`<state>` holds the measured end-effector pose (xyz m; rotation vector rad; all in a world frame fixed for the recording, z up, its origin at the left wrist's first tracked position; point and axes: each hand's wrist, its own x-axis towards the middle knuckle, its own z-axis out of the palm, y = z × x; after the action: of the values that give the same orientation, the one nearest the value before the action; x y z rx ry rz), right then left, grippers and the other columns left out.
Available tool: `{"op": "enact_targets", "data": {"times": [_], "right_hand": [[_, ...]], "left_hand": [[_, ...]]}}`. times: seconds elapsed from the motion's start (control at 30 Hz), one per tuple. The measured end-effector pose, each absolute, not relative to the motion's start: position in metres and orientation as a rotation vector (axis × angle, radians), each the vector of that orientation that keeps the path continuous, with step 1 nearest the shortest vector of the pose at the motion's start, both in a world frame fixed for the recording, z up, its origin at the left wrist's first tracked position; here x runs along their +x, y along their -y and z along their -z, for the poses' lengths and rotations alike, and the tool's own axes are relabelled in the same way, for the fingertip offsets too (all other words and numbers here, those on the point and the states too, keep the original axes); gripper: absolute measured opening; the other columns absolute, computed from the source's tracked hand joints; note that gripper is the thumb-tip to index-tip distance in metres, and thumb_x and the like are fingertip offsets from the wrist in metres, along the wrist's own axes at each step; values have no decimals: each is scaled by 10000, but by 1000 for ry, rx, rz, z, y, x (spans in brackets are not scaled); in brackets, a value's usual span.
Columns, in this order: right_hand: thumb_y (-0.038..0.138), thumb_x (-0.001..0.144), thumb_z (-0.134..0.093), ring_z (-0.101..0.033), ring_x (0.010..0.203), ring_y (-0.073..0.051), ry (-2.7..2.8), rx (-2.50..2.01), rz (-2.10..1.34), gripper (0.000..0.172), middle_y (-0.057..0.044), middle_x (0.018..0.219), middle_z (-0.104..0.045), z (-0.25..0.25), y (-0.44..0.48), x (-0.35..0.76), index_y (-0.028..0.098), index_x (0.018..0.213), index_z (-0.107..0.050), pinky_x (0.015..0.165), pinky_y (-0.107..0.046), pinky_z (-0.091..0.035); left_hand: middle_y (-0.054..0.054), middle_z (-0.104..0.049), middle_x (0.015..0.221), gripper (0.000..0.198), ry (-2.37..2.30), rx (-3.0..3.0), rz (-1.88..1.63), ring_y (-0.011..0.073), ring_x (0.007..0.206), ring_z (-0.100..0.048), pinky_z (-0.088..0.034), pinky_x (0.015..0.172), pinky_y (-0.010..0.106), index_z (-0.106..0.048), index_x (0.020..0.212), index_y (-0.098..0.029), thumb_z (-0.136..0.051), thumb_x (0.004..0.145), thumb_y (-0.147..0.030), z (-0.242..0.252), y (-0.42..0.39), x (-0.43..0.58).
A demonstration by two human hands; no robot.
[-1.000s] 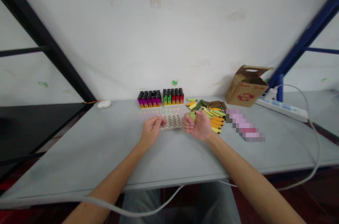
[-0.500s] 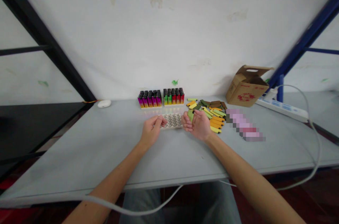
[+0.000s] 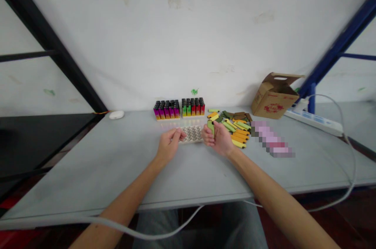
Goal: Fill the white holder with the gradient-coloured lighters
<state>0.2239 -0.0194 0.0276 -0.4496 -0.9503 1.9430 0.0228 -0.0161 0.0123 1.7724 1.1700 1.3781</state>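
My left hand (image 3: 169, 142) is closed at the left end of a white tray (image 3: 192, 134) with rows of holes; its fingertips overlap the tray, and anything between them is too small to make out. At the tray's right end, my right hand (image 3: 219, 139) is wrapped round a green lighter (image 3: 210, 126), which stands roughly upright in the fingers. Loose yellow, orange, green and brown lighters (image 3: 241, 136) lie in a pile just right of that hand. Behind the tray stand two filled racks, one of purple lighters (image 3: 167, 110), one of green and red lighters (image 3: 193, 108).
An open cardboard box (image 3: 273, 98) stands at the back right, beside a white power strip (image 3: 315, 121) with a cable. A pixelated pink item (image 3: 270, 137) lies right of the pile. A small white case (image 3: 116, 115) sits at the back left.
The green lighter in my right hand has turned more upright, and the fingers have shifted slightly around it. My left hand has hardly moved.
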Motion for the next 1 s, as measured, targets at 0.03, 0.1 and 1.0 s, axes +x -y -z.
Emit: {"op": "enact_targets", "data": {"times": [0.03,0.1,1.0], "right_hand": [[524,720,-626,-122,440,-57,950,-453,-1932,418,86,536,-206,-27,19,224,191,612,-396,374,-159,-168],[544,709,-628,-103,434,-56,950,-462,-1910,441,92,523,-189,-26,18,224,197,598,-379,367,-161,-162],[563,777,-504,-111,444,-72,897,-602,-1818,419,80,524,-219,-27,18,226,204,604,-375,375,-182,-141]], "left_hand": [[24,-633,608,420,-1171,1775,-1379,146,602,-577,-473,631,263,-647,646,-167,-464,878,-464,-12,16,23],[23,-631,607,414,-1178,1777,-1377,145,602,-578,-473,635,264,-648,646,-166,-460,880,-452,-12,16,23],[28,-629,608,408,-1169,1797,-1376,150,603,-579,-475,633,268,-640,648,-170,-452,880,-449,-12,15,24]]}}
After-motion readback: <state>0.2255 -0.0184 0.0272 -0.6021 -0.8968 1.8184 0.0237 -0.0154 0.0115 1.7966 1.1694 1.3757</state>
